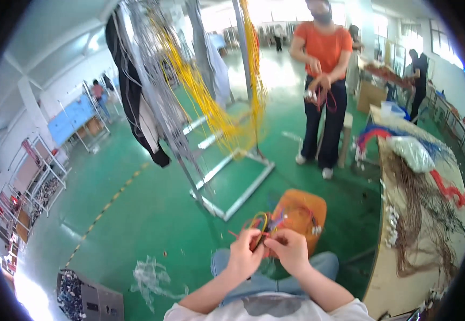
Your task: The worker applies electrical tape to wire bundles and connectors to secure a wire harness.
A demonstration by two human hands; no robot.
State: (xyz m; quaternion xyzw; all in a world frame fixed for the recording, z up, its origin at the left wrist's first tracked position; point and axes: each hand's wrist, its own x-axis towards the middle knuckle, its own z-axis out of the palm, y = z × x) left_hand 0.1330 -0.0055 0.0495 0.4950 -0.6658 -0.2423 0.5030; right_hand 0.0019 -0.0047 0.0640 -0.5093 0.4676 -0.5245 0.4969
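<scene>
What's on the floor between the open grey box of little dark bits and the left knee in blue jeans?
Crumpled see-through plastic lies there on the green floor; the head view shows it.

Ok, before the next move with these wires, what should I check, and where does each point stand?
1. Left hand gripping the coloured wires: ok.
2. Right hand on the same bundle: ok, fingertips pinching close beside the left.
3. Orange seat within view ahead: ok, wires show across it.
4. Wire ends between the fingers: cannot tell, too small and partly covered.
5. Floor free of scraps: not ok, clear plastic lies to the left.
</scene>
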